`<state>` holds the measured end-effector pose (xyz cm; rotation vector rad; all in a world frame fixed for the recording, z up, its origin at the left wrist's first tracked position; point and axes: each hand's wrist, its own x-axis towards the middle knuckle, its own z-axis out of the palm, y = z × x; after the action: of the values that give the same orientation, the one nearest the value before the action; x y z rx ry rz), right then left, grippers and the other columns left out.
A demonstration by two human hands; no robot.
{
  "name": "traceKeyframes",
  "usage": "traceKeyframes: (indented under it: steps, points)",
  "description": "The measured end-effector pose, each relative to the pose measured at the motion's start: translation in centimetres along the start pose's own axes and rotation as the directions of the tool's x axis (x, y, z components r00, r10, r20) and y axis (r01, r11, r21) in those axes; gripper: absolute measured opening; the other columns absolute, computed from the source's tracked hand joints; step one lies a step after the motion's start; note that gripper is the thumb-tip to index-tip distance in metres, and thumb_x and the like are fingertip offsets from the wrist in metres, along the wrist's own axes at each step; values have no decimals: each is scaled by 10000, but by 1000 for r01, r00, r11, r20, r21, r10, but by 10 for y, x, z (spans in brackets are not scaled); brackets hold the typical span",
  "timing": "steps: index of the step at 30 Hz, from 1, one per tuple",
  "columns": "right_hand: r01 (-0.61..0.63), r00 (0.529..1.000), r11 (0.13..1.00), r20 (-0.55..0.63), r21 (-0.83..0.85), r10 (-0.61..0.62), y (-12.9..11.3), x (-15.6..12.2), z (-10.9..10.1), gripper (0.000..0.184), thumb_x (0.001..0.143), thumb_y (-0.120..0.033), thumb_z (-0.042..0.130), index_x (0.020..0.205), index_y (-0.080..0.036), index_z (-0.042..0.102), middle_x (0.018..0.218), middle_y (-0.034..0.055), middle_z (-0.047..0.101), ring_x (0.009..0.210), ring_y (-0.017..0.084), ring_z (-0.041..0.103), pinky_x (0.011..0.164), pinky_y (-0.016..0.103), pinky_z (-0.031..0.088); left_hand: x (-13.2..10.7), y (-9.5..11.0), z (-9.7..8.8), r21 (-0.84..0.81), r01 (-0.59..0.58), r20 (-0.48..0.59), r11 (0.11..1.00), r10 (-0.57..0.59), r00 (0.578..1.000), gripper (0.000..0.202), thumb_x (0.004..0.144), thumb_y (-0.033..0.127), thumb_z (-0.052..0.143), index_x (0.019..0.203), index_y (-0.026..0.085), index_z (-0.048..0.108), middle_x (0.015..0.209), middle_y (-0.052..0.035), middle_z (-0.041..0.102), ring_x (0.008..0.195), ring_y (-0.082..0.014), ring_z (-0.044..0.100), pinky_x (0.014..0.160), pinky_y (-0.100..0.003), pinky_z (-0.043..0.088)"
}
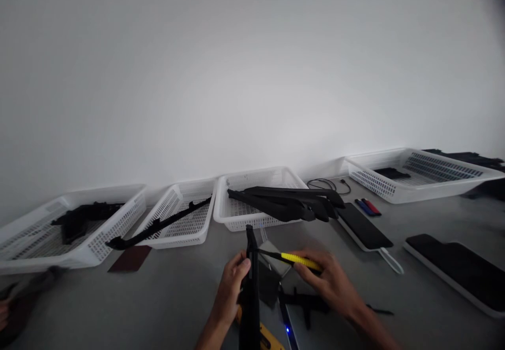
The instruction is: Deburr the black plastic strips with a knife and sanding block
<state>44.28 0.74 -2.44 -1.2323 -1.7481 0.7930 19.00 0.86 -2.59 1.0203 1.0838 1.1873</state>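
Grey tabletop, white wall.
We see left hand wrapped round black bar, right hand pinching yellow-handled tool; bar looks light, stiff, grip low.

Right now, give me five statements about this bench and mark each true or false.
1. The right hand holds a yellow-handled tool. True.
2. The left hand is empty. False: it grips an upright black bar.
3. Four white baskets stand along the wall. True.
4. The basket nearest the hands is empty. False: long black parts lie in it, reaching past its rim.
5. A coiled cable lies on the table. True.
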Motion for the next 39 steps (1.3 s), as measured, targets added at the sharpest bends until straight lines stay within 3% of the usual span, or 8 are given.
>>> traceKeyframes:
  steps: [3, 7, 11, 15, 28, 39]
  points:
    - [12, 1000, 1000, -3, 18, -12, 2, 0, 0, 410, 1001, -545, 623, 1040, -230, 883, 989, 87, 868, 881, 294, 799, 791, 355, 609, 1, -2, -2, -23, -7, 51, 1000, 9, 999, 444, 815, 630, 815, 876, 198, 730, 726, 23, 663, 668, -172, 597, 644, -251, 479]
    - [7, 1000, 999, -2, 40, -7, 3, 0, -2, 411, 993, -565, 641, 1056, -243, 890, 1005, 84, 871, 901, 302, 803, 808, 364, 617, 0, -5, -3, -44, -3, 27, 999, 4, 1000, 479, 802, 601, 829, 1056, 198, 785, 846, -12, 742, 806, -209, 660, 753, -264, 526]
    - [-14, 999, 999, -28, 44, 15, 5, -2, -4, 456, 968, -639, 648, 1038, -264, 898, 1020, 92, 873, 908, 312, 799, 806, 375, 629, -3, -2, 1, -96, 9, 62, 995, -3, 998, 430, 808, 573, 827, 1004, 191, 800, 782, -1, 707, 722, -183, 619, 652, -247, 486]
    - [-34, 999, 999, -38, 29, 35, 12, -3, -4, 463, 964, -643, 657, 1036, -252, 895, 1035, 96, 870, 932, 323, 798, 830, 395, 628, -5, 0, 3, -112, -3, 12, 994, 5, 1000, 391, 816, 553, 828, 981, 199, 797, 800, -1, 708, 764, -186, 634, 694, -249, 494]
    - [-23, 992, 1000, -125, 8, 24, 17, 0, -4, 534, 964, -693, 628, 1039, -230, 882, 1029, 105, 868, 941, 338, 795, 842, 409, 619, -4, -2, 0, -102, 2, 95, 995, 8, 995, 358, 829, 537, 812, 918, 193, 764, 750, 23, 620, 665, -143, 530, 620, -229, 436]
    - [32, 997, 999, -73, 41, -29, 5, -1, 3, 488, 1019, -627, 601, 1081, -225, 870, 1012, 91, 863, 898, 307, 798, 797, 365, 616, -1, -8, -1, -85, 7, 101, 996, 1, 995, 411, 846, 563, 803, 1037, 199, 798, 811, -4, 715, 749, -187, 638, 702, -257, 499]
